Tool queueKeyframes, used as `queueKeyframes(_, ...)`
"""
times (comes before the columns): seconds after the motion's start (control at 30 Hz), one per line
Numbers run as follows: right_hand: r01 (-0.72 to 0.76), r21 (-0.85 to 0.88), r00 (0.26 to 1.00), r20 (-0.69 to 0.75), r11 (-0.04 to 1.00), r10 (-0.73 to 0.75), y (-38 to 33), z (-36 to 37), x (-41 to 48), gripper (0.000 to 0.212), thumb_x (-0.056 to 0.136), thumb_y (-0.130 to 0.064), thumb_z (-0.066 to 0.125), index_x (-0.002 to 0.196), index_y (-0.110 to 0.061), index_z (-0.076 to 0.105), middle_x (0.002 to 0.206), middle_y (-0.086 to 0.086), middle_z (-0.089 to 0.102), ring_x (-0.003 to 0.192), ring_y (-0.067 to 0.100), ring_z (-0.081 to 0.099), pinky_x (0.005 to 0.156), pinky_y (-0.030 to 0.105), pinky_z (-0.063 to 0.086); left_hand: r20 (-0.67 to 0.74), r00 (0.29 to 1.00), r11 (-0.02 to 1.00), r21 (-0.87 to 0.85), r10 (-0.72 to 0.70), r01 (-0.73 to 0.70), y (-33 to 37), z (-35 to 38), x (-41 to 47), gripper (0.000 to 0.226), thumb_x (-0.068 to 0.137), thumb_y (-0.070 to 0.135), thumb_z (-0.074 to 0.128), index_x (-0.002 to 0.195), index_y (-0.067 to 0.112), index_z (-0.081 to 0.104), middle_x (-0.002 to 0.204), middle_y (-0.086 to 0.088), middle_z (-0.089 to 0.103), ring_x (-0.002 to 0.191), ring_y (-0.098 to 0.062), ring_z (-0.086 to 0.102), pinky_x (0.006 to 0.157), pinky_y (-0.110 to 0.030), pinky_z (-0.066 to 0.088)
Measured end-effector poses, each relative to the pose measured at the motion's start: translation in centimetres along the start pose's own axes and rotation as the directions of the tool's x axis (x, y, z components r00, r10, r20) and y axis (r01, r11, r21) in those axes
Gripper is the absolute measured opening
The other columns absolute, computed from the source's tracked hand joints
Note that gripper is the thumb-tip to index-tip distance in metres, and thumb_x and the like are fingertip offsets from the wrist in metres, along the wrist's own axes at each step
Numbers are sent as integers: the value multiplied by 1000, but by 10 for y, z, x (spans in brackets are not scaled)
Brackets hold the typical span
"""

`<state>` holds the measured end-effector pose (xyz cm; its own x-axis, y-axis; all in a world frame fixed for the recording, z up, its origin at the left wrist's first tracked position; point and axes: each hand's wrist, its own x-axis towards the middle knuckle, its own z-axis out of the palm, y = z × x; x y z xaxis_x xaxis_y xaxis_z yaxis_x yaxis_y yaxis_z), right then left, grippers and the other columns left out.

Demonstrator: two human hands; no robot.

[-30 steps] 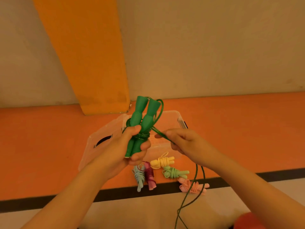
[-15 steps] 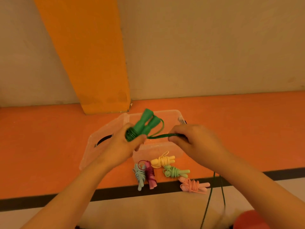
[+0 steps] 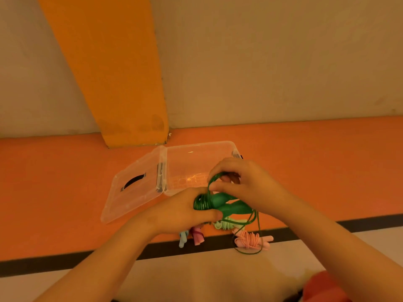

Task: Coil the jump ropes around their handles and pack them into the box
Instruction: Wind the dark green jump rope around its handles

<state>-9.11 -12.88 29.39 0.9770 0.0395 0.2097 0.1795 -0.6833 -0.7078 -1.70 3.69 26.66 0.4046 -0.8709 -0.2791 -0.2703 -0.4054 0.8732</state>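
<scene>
Head view: left hand, right hand grip one green rope; four coiled ropes.

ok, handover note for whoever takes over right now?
Left hand grips the green jump rope by its handles, several turns wound on.
Right hand pinches a loop of it, mid-wrap; loose tail hangs below.
Clear box open, no rope seen inside.
Done: pink rope and light green rope coiled on floor; blue rope, magenta rope partly hidden.
Left: finish green, pack all.
</scene>
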Motion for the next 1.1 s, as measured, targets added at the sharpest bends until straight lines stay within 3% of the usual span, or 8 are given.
queueKeyframes(0.1, -126, 310, 990, -18, 942, 138, 2, -15, 2, 5, 83, -19, 70, 86, -21, 67, 69, -8, 59, 65, 5, 51, 61, 18, 40, 135, 991, 972, -232, -5, 36, 7, -1, -9, 11, 96, 7, 52, 107, 5, 52, 64, -7, 49, 38, -3, 43, 40, -11, 38)
queueKeyframes(0.2, -190, 491, 980, 41, 850, 195, 2, -25, 3, 25, 90, -42, 54, 84, -25, 71, 80, 8, 64, 76, 18, 56, 72, 30, 42, 100, 992, 929, -369, 79, -37, 3, -10, -13, 22, 94, 25, 55, 104, 7, 51, 65, -7, 50, 43, -11, 37, 40, -18, 30)
queueKeyframes(0.33, -165, 456, 986, 74, 875, 148, -1, -21, 1, 33, 95, -45, 40, 74, -46, 66, 58, -13, 45, 55, 5, 36, 55, 21, 29, -40, 991, 811, -571, 125, -125, -8, -25, -10, 40, 79, 44, 57, 96, 9, 48, 63, -4, 47, 43, -12, 33, 42, -21, 24)
queueKeyframes(0.53, -142, 328, 990, 25, 934, 142, -1, -1, -2, 23, 93, -33, 50, 114, -37, 59, 78, -21, 59, 68, -5, 51, 65, 10, 39, -242, 970, 683, -709, 2, -178, 3, -13, -2, 35, 83, 43, 52, 99, 12, 47, 61, -3, 45, 40, -12, 30, 44, -21, 19)
queueKeyframes(0.67, -129, 231, 991, -12, 964, 135, -1, 6, -2, 26, 93, -23, 57, 112, -42, 57, 89, 11, 65, 83, 26, 60, 76, 38, 47, -332, 940, 719, -672, -75, -180, 6, -9, 1, 33, 82, 40, 51, 104, 16, 51, 61, -3, 47, 40, -13, 30, 44, -19, 19)
queueKeyframes(0.87, -261, -97, 965, -57, 960, 257, 8, -6, -4, 8, 92, -29, 60, 85, -28, 56, 57, -6, 47, 52, 9, 43, 51, 26, 32, -520, 835, 743, -628, -180, -230, -2, -25, 1, 12, 95, 26, 51, 104, 19, 51, 64, -4, 49, 41, -13, 33, 43, -21, 19)
queueKeyframes(1.0, -154, -338, 985, -130, 928, 116, 2, -17, -8, 13, 92, -36, 57, 92, -26, 65, 63, -11, 54, 55, 8, 47, 51, 29, 36, -690, 719, 979, -194, -90, -63, -17, -39, -3, 9, 92, 19, 61, 97, 23, 53, 71, -8, 57, 43, -5, 45, 39, -18, 33)
queueKeyframes(1.1, 38, -429, 985, -133, 902, -105, -3, -15, -8, 20, 91, -41, 53, 94, -28, 69, 81, -14, 66, 67, 4, 55, 52, 24, 39, -545, 839, 982, 160, 4, 99, -26, -21, 1, 19, 86, 28, 69, 100, 27, 56, 76, -2, 61, 51, 0, 49, 47, -16, 38)
